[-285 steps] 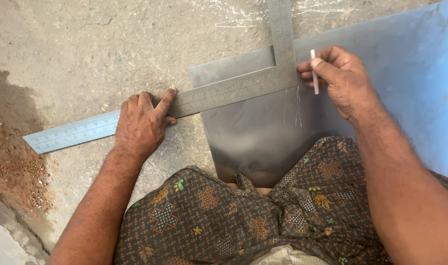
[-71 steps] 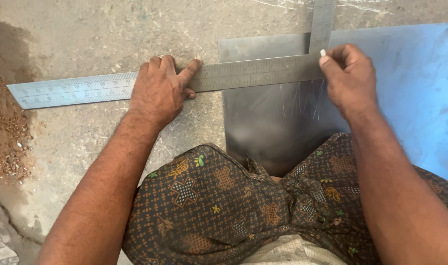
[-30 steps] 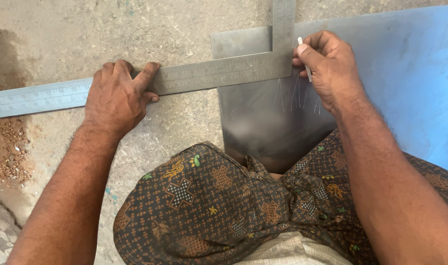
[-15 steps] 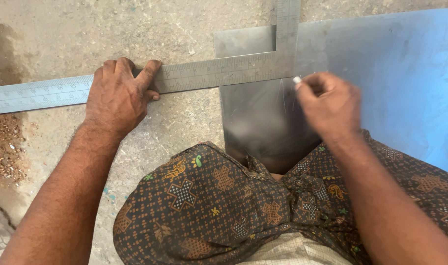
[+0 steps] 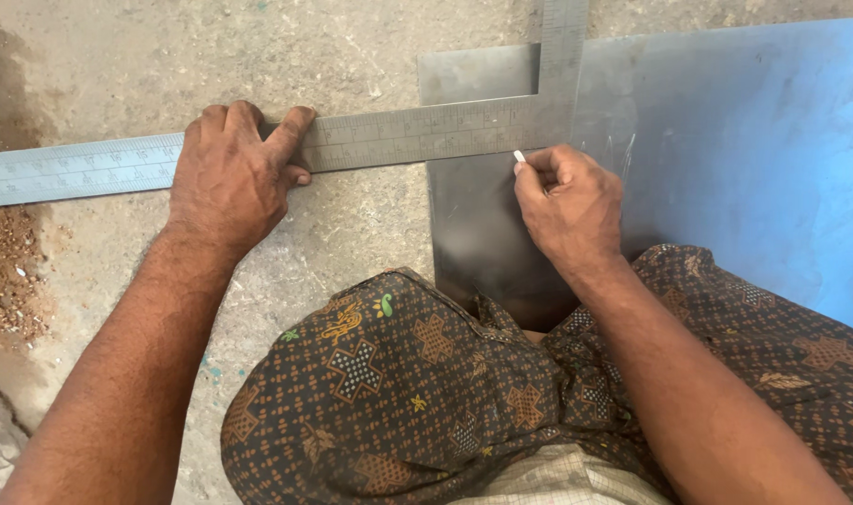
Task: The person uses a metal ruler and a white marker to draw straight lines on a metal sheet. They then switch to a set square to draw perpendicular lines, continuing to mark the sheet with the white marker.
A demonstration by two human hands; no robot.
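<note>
Two hands are seen in the single head view, both set along a large steel square (image 5: 417, 136). The left hand (image 5: 232, 178) is spread flat, palm down, on the long arm of the square where it lies over the concrete floor (image 5: 370, 224); nothing is gripped, the blade is only pressed, seemingly to keep it from sliding. The right hand (image 5: 569, 201) is closed round a small white marker (image 5: 518, 156), pinched between thumb and fingers, with its tip held just under the lower edge of the square, near the inner corner, so that the edge can serve as a guide. The square is laid with its corner on a grey metal sheet (image 5: 726, 159), the short arm running up and out of the frame, the long arm reaching off the sheet's left edge. Faint scratch lines are seen on the sheet beside the short arm. A patterned cloth (image 5: 417, 393) over the knees covers the sheet's near edge. Reddish dust (image 5: 10, 271) lies at the far left, well apart from the work
</note>
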